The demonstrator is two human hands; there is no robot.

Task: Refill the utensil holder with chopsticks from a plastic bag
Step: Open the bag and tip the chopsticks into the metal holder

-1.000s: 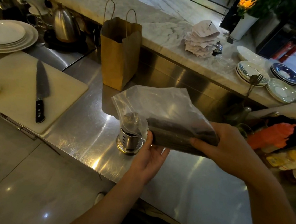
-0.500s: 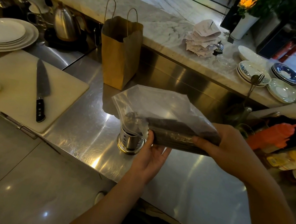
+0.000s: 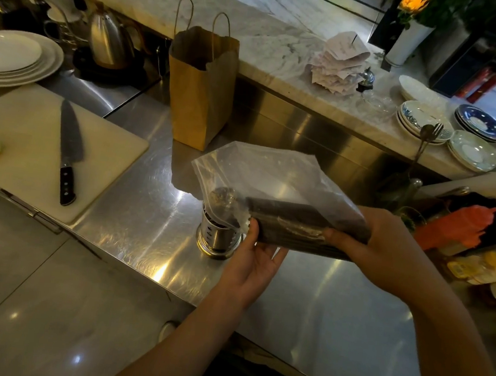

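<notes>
Little moved; both hands' fingers still clamp clear plastic bag (image 3: 272,178), dark chopsticks (image 3: 298,223) bundled inside, above steel holder (image 3: 218,236).

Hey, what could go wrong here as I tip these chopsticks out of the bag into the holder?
The chopsticks lie almost flat in the plastic bag, so they may slide out together and miss the narrow utensil holder. The loose bag mouth drapes over the holder and hides its opening. A knock could tip the holder on the steel counter.
</notes>
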